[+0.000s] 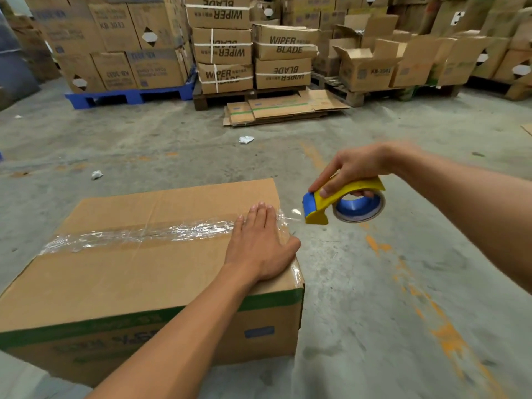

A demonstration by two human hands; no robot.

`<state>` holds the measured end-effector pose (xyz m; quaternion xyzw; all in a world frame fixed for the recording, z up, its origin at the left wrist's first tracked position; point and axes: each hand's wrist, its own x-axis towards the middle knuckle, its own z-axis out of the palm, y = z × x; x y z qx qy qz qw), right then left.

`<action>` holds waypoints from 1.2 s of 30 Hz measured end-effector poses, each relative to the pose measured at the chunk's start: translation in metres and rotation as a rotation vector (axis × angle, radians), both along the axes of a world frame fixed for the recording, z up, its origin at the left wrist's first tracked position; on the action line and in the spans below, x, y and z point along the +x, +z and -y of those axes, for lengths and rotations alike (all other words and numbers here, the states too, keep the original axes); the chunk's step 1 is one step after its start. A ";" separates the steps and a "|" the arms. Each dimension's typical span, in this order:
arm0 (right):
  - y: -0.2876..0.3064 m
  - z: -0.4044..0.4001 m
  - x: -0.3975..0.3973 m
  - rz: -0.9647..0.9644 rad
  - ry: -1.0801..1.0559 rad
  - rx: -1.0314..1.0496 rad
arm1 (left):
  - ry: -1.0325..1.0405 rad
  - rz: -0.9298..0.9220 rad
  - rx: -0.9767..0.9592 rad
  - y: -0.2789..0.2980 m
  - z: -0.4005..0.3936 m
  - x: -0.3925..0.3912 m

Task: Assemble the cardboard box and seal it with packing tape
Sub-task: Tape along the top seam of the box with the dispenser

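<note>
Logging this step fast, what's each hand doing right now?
Left hand: open, flat on the cardboard box, pressing the tape strip.
Right hand: closed around the tape dispenser, off the box.

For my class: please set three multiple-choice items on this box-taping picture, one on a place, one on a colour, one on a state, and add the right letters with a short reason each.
1. Where does the left hand lie?
A. Flat on the top of the cardboard box, near its right edge
B. On the concrete floor
C. On a pallet

2. What colour is the body of the tape dispenser?
A. Red
B. Yellow, with a blue front part
C. Black

3. What is the state of the seam on top of the box?
A. Open, flaps standing up
B. Covered by a strip of clear tape
C. Stapled

Answers: 1 A, the palm presses on the box top; 2 B, the right hand grips a yellow frame; 3 B, shiny wrinkled tape runs along the seam.
</note>
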<state>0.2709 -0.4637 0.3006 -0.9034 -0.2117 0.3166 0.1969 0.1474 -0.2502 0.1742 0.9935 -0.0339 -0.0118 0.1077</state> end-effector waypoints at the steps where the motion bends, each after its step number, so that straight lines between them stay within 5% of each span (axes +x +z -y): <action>1: -0.005 -0.004 -0.003 0.017 0.008 -0.015 | -0.005 0.000 0.011 0.000 0.001 -0.002; 4: -0.021 -0.023 -0.006 0.072 0.025 -0.037 | -0.031 0.013 0.030 0.000 0.000 -0.001; 7: -0.064 -0.037 -0.011 0.190 0.143 -0.437 | -0.026 0.015 0.019 0.001 -0.001 -0.002; 10: -0.122 -0.023 -0.027 0.042 0.130 -0.634 | -0.044 0.012 0.016 0.001 0.000 -0.005; 14: -0.124 -0.016 -0.039 -0.029 0.083 -0.557 | -0.114 0.032 0.051 0.004 0.000 -0.003; 22: -0.081 -0.015 -0.024 0.171 -0.056 -0.335 | -0.316 0.092 0.340 0.027 0.005 0.013; 31: -0.075 -0.004 -0.042 0.230 -0.418 0.101 | -0.279 0.044 0.277 0.020 0.002 0.017; 36: -0.083 -0.015 -0.053 0.211 -0.617 0.333 | -0.205 0.243 0.025 0.014 0.001 0.011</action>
